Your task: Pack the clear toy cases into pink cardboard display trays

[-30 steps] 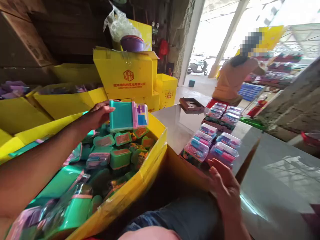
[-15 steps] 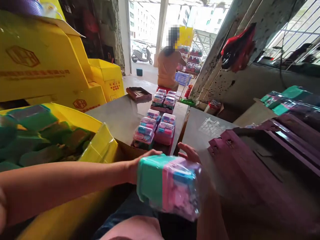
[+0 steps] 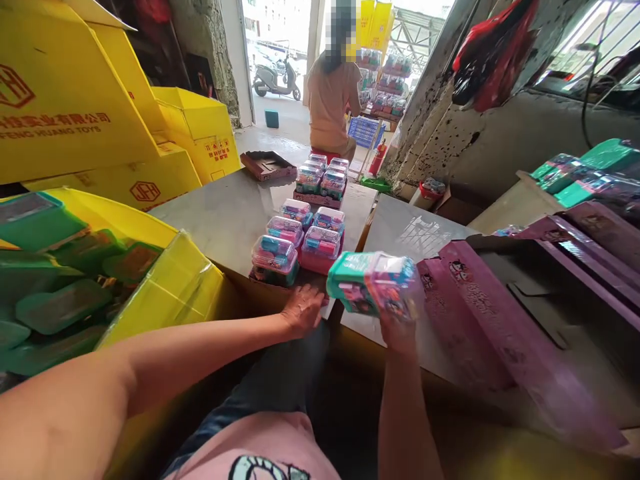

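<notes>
My right hand (image 3: 399, 328) grips a toy box (image 3: 371, 283) from below and behind; the box is tilted on its side, with a teal base, a lilac band and a clear lid over colourful contents. It hovers right of a low cardboard tray (image 3: 273, 283) on the table. Several similar boxes, such as a pink one (image 3: 321, 250), stand upright in that tray with clear lids up. At the tray's near edge is my left hand (image 3: 303, 311), its fingers curled over the rim and partly hidden.
A yellow carton (image 3: 155, 293) full of teal boxes stands at my left. Flattened-looking purple trays (image 3: 480, 300) are stacked at the right, with wrapped teal boxes (image 3: 595, 173) behind. Another filled tray (image 3: 320, 199) and a bare tray (image 3: 267, 165) lie farther up the table. A person (image 3: 333, 100) sits beyond.
My left hand has let go of the toy box and moved to the tray's near edge. My right hand now carries the box alone, farther forward and to the right.
</notes>
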The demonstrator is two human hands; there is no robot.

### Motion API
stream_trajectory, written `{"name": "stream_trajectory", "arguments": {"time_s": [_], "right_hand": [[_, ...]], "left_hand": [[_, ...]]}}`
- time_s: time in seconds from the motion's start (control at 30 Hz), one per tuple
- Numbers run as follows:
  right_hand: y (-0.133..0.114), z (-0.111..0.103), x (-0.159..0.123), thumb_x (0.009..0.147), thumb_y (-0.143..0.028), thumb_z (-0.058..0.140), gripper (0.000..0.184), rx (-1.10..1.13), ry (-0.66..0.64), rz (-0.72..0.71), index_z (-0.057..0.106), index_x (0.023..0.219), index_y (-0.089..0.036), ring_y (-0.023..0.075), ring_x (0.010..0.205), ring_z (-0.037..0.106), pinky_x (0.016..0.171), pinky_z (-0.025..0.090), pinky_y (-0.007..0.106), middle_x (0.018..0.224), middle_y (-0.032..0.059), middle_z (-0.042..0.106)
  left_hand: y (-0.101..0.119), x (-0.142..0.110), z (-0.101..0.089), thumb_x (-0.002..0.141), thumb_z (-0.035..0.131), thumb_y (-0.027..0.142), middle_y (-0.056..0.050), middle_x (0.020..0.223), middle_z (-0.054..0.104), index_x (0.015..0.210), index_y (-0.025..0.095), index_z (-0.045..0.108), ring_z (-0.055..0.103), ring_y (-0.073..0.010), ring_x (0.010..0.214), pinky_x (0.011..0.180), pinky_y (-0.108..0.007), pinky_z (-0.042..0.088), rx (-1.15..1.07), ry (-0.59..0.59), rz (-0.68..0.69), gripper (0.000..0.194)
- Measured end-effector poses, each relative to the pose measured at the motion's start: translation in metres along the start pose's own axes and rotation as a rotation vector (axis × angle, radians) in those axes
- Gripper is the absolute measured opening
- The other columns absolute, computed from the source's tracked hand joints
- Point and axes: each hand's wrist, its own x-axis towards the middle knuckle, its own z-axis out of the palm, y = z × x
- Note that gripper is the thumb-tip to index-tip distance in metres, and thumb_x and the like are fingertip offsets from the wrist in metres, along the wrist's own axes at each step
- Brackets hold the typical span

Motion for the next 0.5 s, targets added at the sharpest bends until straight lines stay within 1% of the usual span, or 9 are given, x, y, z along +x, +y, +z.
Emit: {"name": "stream_trajectory", "arguments": {"time_s": [0.03, 0.07, 0.13, 0.2, 0.27, 0.33, 0.37, 0.43, 0.5], "right_hand": [[0.003, 0.01, 0.009, 0.077, -0.063, 0.069, 0.068, 0.022, -0.01, -0.003, 0.054, 0.128, -0.022, 0.0305, 0.119, 0.061, 0.1, 0.053, 0.051, 0.121, 0.0138, 0.063], [0.005, 0.02, 0.017, 0.074, -0.062, 0.073, 0.068, 0.059, -0.039, 0.0, 0.054, 0.127, -0.022, 0.0301, 0.114, 0.063, 0.097, 0.055, 0.049, 0.119, 0.013, 0.064], [0.004, 0.039, 0.031, 0.07, -0.058, 0.078, 0.067, 0.177, -0.142, 0.02, 0.056, 0.123, -0.022, 0.0283, 0.103, 0.067, 0.091, 0.058, 0.046, 0.112, 0.0111, 0.068], [0.001, 0.054, 0.041, 0.068, -0.052, 0.082, 0.063, 0.307, -0.249, 0.049, 0.058, 0.117, -0.021, 0.0263, 0.097, 0.068, 0.088, 0.059, 0.044, 0.108, 0.0098, 0.07], [-0.001, 0.064, 0.047, 0.067, -0.047, 0.084, 0.06, 0.378, -0.31, 0.071, 0.058, 0.114, -0.02, 0.0246, 0.096, 0.068, 0.088, 0.059, 0.042, 0.107, 0.0088, 0.071], [-0.001, 0.071, 0.05, 0.065, -0.046, 0.086, 0.063, 0.386, -0.352, 0.099, 0.057, 0.115, -0.02, 0.023, 0.096, 0.068, 0.087, 0.059, 0.04, 0.109, 0.0077, 0.071], [0.001, 0.074, 0.051, 0.064, -0.047, 0.086, 0.066, 0.375, -0.377, 0.116, 0.056, 0.116, -0.02, 0.0224, 0.095, 0.067, 0.088, 0.059, 0.04, 0.109, 0.0074, 0.07], [0.005, 0.078, 0.052, 0.062, -0.048, 0.087, 0.072, 0.341, -0.433, 0.138, 0.054, 0.12, -0.021, 0.0214, 0.096, 0.066, 0.088, 0.059, 0.038, 0.112, 0.0072, 0.069], [0.011, 0.081, 0.053, 0.064, -0.048, 0.086, 0.075, 0.305, -0.482, 0.121, 0.052, 0.125, -0.02, 0.0203, 0.098, 0.065, 0.091, 0.058, 0.037, 0.114, 0.0075, 0.068]], "left_hand": [[0.0, -0.002, 0.006, 0.079, 0.061, 0.019, -0.015, 0.118, 0.064, 0.115, 0.017, 0.063, 0.054, -0.0332, 0.114, 0.097, -0.048, 0.046, 0.019, 0.002, -0.017, 0.037], [0.001, -0.005, 0.011, 0.078, 0.061, 0.019, -0.015, 0.118, 0.064, 0.116, 0.017, 0.063, 0.053, -0.0329, 0.116, 0.098, -0.047, 0.045, 0.019, 0.028, -0.023, 0.038], [0.004, -0.009, 0.021, 0.077, 0.062, 0.018, -0.013, 0.122, 0.062, 0.116, 0.019, 0.062, 0.052, -0.0323, 0.118, 0.1, -0.046, 0.045, 0.005, 0.107, -0.027, 0.039], [0.007, -0.012, 0.027, 0.081, 0.058, 0.019, -0.014, 0.122, 0.062, 0.118, 0.018, 0.062, 0.053, -0.0326, 0.115, 0.1, -0.047, 0.045, 0.02, 0.151, -0.026, 0.037], [0.009, -0.015, 0.031, 0.087, 0.051, 0.019, -0.017, 0.118, 0.062, 0.12, 0.015, 0.062, 0.054, -0.0342, 0.112, 0.101, -0.05, 0.044, 0.062, 0.168, -0.013, 0.035], [0.007, -0.02, 0.031, 0.089, 0.049, 0.018, -0.019, 0.12, 0.061, 0.125, 0.012, 0.061, 0.054, -0.0352, 0.114, 0.104, -0.052, 0.042, 0.057, 0.195, 0.034, 0.038], [0.005, -0.023, 0.029, 0.089, 0.049, 0.017, -0.018, 0.123, 0.061, 0.126, 0.012, 0.06, 0.054, -0.0341, 0.116, 0.106, -0.05, 0.042, 0.019, 0.212, 0.076, 0.039], [-0.003, -0.033, 0.023, 0.089, 0.05, 0.014, -0.014, 0.126, 0.062, 0.127, 0.016, 0.06, 0.055, -0.0283, 0.118, 0.107, -0.042, 0.044, -0.108, 0.248, 0.162, 0.04], [-0.017, -0.042, 0.01, 0.092, 0.046, 0.014, -0.01, 0.119, 0.065, 0.12, 0.02, 0.064, 0.058, -0.0221, 0.113, 0.103, -0.035, 0.048, -0.206, 0.327, 0.192, 0.034]]}}
